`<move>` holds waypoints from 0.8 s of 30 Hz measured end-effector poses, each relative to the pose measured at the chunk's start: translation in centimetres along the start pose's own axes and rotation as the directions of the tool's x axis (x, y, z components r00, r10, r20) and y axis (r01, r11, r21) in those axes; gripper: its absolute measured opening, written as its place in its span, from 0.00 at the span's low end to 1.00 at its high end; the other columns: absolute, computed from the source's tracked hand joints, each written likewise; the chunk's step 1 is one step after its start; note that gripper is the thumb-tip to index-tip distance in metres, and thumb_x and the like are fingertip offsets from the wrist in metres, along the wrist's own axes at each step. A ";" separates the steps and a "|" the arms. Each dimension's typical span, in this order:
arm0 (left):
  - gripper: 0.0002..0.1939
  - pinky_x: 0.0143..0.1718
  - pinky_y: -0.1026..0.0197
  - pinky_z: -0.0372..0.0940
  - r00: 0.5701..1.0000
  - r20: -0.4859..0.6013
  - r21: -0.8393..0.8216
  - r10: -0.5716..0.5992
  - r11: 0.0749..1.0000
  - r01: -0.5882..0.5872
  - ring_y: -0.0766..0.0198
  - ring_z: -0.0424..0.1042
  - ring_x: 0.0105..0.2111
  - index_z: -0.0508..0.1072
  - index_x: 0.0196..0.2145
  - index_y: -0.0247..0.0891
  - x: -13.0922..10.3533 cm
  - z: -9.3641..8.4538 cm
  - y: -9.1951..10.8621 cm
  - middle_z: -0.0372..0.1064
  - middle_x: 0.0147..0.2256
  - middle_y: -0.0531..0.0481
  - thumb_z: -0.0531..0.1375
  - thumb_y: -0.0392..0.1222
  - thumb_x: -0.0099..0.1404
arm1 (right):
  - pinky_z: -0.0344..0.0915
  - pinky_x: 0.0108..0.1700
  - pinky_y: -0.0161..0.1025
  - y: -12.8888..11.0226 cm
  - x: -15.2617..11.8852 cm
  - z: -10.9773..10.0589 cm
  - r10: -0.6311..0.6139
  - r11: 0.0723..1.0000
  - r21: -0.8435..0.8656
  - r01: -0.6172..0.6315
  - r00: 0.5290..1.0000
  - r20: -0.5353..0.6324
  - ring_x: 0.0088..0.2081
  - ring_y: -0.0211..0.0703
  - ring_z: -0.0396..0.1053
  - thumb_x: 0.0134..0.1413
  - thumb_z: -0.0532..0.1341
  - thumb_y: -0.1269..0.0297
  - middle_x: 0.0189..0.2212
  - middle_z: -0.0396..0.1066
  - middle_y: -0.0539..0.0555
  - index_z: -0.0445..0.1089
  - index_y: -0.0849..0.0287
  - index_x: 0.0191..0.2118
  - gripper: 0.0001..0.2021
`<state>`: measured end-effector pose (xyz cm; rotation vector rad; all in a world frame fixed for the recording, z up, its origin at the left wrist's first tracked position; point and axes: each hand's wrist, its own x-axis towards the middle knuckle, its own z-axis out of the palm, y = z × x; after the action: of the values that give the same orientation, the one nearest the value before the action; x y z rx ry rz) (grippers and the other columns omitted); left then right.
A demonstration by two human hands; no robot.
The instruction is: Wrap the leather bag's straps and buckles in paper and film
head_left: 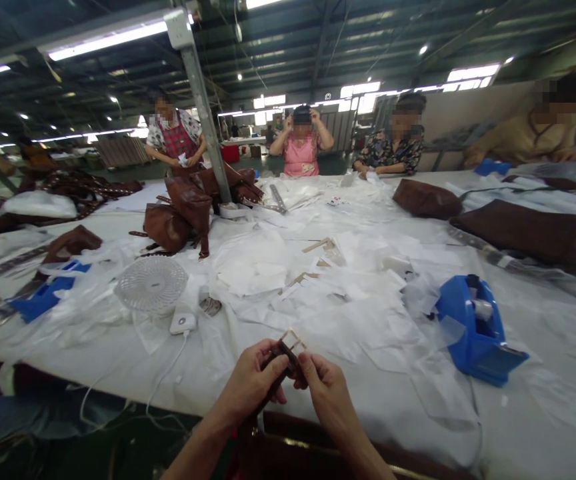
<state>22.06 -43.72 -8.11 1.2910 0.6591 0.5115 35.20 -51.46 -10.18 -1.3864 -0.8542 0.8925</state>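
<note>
Near the table's front edge, my left hand (255, 379) is closed around a dark brown leather strap (274, 383), thumb on top. A pale metal rectangular buckle (294, 340) sits at the strap's upper end. My right hand (329, 388) pinches the same end just below the buckle, its thumb against the buckle's lower right side. Some of the fingertips are hidden behind the strap. Below both hands lies a dark brown bag (273, 453) with a gold-coloured zipper, partly off the bottom of the picture.
White sheets and plastic (288, 293) cover much of the table. A blue tape dispenser (473, 333) stands at right; a white fan (152, 285) with a cable lies at left. Brown bags (178, 213) lean by a metal post (208, 107). Several people sit or stand across the table.
</note>
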 end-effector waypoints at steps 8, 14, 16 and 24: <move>0.19 0.16 0.70 0.61 0.987 0.156 -0.063 -0.047 0.996 0.057 0.71 0.64 0.17 0.70 0.42 0.33 -0.3 -0.3 1.6 0.71 0.30 0.46 0.60 0.51 0.60 | 0.60 0.29 0.35 -0.3 -0.2 -0.3 -0.089 0.986 -0.134 0.097 0.994 0.063 0.25 0.41 0.65 0.58 0.52 0.44 0.21 0.69 0.53 0.66 0.59 0.22 0.24; 0.15 0.14 0.70 0.60 0.998 -0.060 0.158 0.029 0.987 -0.019 0.71 0.65 0.16 0.70 0.37 0.34 0.2 0.3 0.9 0.69 0.29 0.49 0.57 0.50 0.62 | 0.59 0.26 0.35 0.6 -0.1 -1.0 -0.280 0.836 -0.503 0.220 0.959 -0.047 0.21 0.39 0.64 0.58 0.56 0.49 0.18 0.67 0.51 0.69 0.60 0.22 0.22; 0.13 0.14 0.69 0.60 0.993 -0.102 0.272 0.056 0.962 -0.026 0.70 0.66 0.15 0.71 0.36 0.36 0.3 0.7 0.6 0.68 0.28 0.51 0.55 0.49 0.62 | 0.63 0.29 0.36 0.6 0.0 -1.4 -0.483 0.717 -0.614 0.330 0.871 -0.095 0.24 0.40 0.66 0.56 0.60 0.52 0.22 0.69 0.52 0.72 0.60 0.29 0.15; 0.11 0.22 0.66 0.61 0.991 -0.043 0.536 0.128 0.840 -0.085 0.65 0.69 0.19 0.72 0.41 0.41 -0.2 2.6 0.6 0.72 0.29 0.50 0.52 0.43 0.64 | 0.66 0.34 0.36 0.1 1.4 -2.2 -0.696 0.442 -0.695 0.567 0.705 0.133 0.31 0.41 0.68 0.62 0.54 0.69 0.28 0.69 0.55 0.72 0.59 0.37 0.09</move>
<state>23.68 -45.55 -7.14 1.8515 0.8337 0.4867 37.77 -51.17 -10.38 -1.5365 -1.5431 -0.2165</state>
